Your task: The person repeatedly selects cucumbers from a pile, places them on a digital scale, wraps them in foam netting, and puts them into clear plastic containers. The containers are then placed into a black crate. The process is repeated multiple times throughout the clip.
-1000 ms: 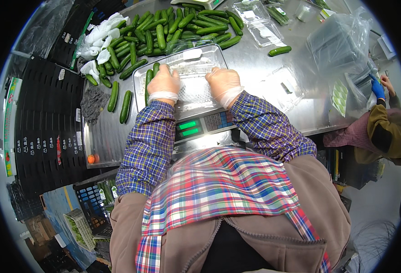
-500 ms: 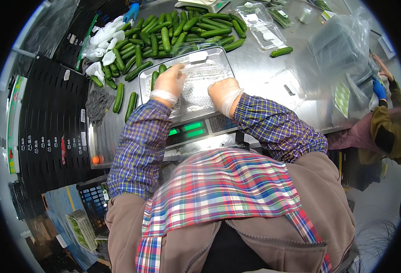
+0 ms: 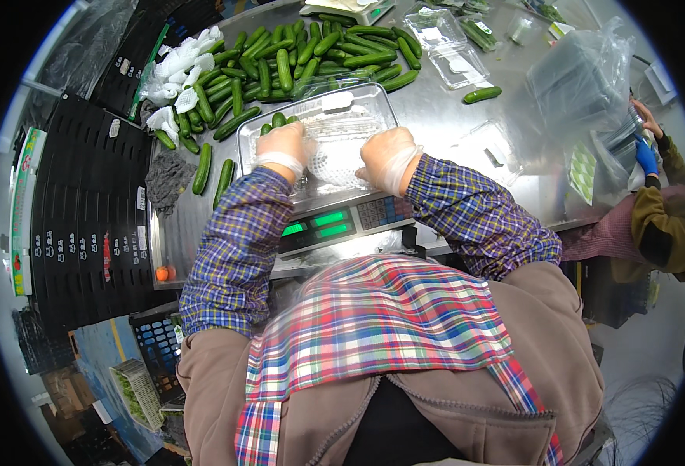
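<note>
On the tray (image 3: 246, 147), 2 cucumbers (image 3: 279, 119) show just beyond the left hand (image 3: 284, 145). Both it and the right hand (image 3: 387, 158) curl; what either grip holds, I cannot tell. Far left, the pile (image 3: 284, 70) is large: most seems undone.

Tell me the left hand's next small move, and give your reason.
Probably the left hand should take one of the cucumbers just beyond it and lay it in the clear plastic container: they look within easy reach, and no cucumber shows between it and the right hand.
</note>
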The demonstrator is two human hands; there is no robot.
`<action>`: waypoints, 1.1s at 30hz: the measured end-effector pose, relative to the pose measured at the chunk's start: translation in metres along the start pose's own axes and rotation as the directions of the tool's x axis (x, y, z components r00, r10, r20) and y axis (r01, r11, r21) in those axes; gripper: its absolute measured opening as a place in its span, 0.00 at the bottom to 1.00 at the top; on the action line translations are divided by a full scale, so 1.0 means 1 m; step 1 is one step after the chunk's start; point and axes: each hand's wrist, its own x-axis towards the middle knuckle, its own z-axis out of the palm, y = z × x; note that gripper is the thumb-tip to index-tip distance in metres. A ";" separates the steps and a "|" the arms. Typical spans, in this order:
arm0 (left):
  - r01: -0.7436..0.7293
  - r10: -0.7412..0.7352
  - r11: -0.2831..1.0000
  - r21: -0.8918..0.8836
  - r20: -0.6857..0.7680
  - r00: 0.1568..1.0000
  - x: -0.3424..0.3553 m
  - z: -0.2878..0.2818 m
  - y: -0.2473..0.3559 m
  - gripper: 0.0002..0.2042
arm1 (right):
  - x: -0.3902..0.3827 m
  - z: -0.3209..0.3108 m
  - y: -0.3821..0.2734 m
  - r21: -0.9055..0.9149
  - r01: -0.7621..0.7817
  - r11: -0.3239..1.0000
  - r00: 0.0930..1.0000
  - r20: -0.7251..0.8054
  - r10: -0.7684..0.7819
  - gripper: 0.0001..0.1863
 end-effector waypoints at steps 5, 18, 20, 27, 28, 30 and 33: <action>-0.029 0.006 0.970 -0.243 -0.097 0.995 -0.015 -0.040 -0.029 0.18 | -0.004 -0.001 0.006 0.092 0.074 0.993 0.992 -0.111 -0.064 0.13; -0.141 -0.122 0.770 -0.622 -0.360 0.925 -0.018 0.014 -0.048 0.14 | 0.015 0.028 0.001 -0.139 0.096 0.986 0.993 -0.051 -0.103 0.06; 0.120 -0.286 0.889 -0.442 -0.332 0.899 -0.013 0.014 -0.062 0.26 | 0.009 0.031 0.011 -0.039 0.067 0.997 0.990 -0.120 -0.071 0.06; 0.343 -0.329 0.926 -0.161 0.105 0.938 0.002 0.017 -0.026 0.50 | -0.011 0.043 0.042 0.639 0.084 0.764 0.777 -0.522 0.351 0.14; 0.390 -0.367 0.909 -0.147 0.162 0.916 0.005 0.015 -0.018 0.51 | -0.011 0.045 0.046 0.674 -0.005 0.739 0.835 -0.404 0.374 0.22; 0.398 -0.380 0.915 -0.066 0.187 0.906 0.009 0.011 -0.008 0.50 | -0.012 0.051 0.047 0.655 -0.098 0.750 0.851 -0.335 0.404 0.28; 0.412 -0.405 0.911 0.005 0.184 0.895 0.014 0.008 -0.002 0.49 | -0.010 0.056 0.050 0.665 -0.163 0.729 0.890 -0.219 0.400 0.35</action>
